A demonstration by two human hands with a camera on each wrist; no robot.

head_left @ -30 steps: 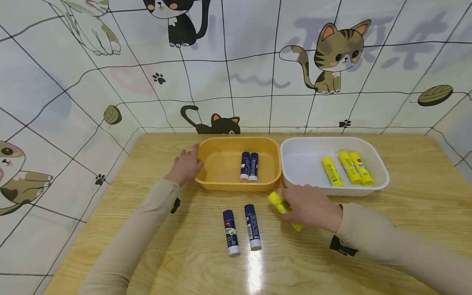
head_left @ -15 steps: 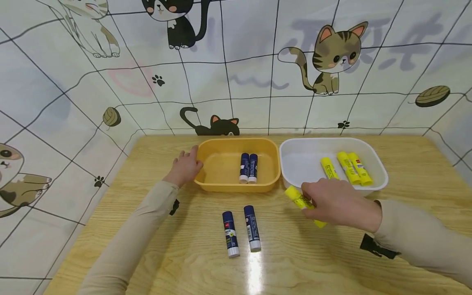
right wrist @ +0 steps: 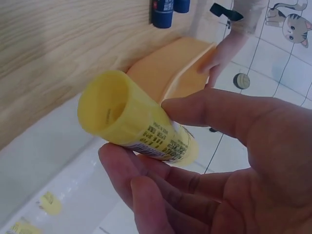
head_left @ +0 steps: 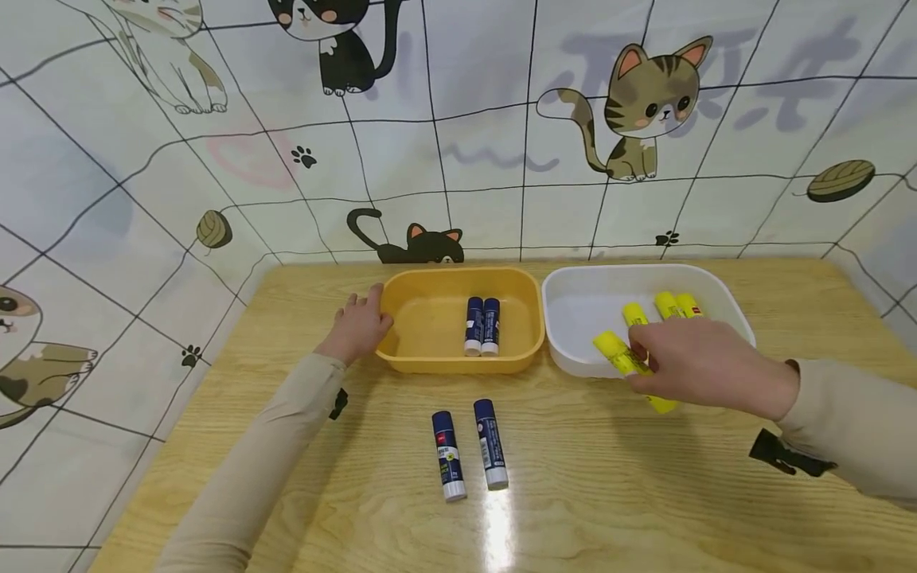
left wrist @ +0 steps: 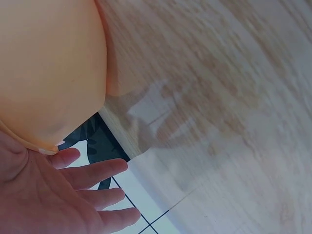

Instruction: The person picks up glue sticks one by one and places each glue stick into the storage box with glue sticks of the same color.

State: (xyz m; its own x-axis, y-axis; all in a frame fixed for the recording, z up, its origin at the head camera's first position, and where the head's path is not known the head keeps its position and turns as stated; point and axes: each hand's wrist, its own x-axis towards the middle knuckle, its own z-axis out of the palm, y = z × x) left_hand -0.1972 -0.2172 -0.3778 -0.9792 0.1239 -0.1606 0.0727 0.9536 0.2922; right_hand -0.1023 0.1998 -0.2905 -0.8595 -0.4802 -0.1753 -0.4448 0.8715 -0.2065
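Observation:
My right hand [head_left: 705, 362] pinches a yellow glue stick [head_left: 616, 352] between thumb and fingers, tilted over the near rim of the white tray [head_left: 573, 362]. In the right wrist view the glue stick's [right wrist: 146, 122] open hollow end faces the camera. Inside the white tray lie 3 more yellow glue sticks [head_left: 634, 313], partly hidden by the hand. My left hand [head_left: 354, 325] touches the left rim of the orange tray [head_left: 458, 364]; its fingers [left wrist: 97, 174] are straight and spread in the left wrist view. Two blue glue sticks [head_left: 474, 326] lie side by side in the orange tray.
Two other blue glue sticks, one [head_left: 449, 456] left and one [head_left: 490, 444] right, lie on the wooden table [head_left: 358, 501] before the trays. The trays stand side by side near a wall covering [head_left: 487, 215] with cartoon cats.
My right hand has carried the yellow glue stick right and away from me, from the table in front of the trays to the white tray's near rim. The left hand stays put.

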